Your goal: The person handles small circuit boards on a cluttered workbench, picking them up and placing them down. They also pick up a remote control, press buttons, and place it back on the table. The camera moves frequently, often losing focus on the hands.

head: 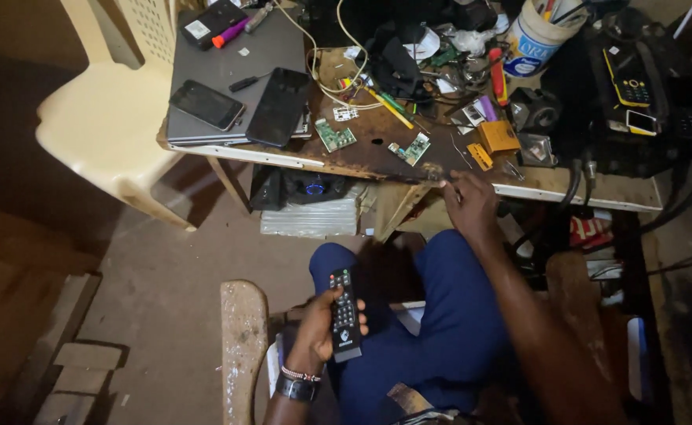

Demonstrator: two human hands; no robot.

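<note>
My left hand [316, 330] grips a black remote control [344, 315] over my lap, its buttons facing up and my thumb on its side. My right hand [468, 203] reaches up to the front edge of the cluttered workbench [409, 161], with the fingers pinched together at the edge; whether they hold something small I cannot tell. Small green circuit boards [335, 135] lie on the bench just beyond that hand.
A grey laptop [228, 63] with two dark phones [206, 104] on it lies at the bench's left. A cream plastic chair [110, 110] stands beside it. A white tub [531, 35], tools, wires and a yellow-keyed phone [628, 79] crowd the right. A wooden stool edge [244, 346] is near my knee.
</note>
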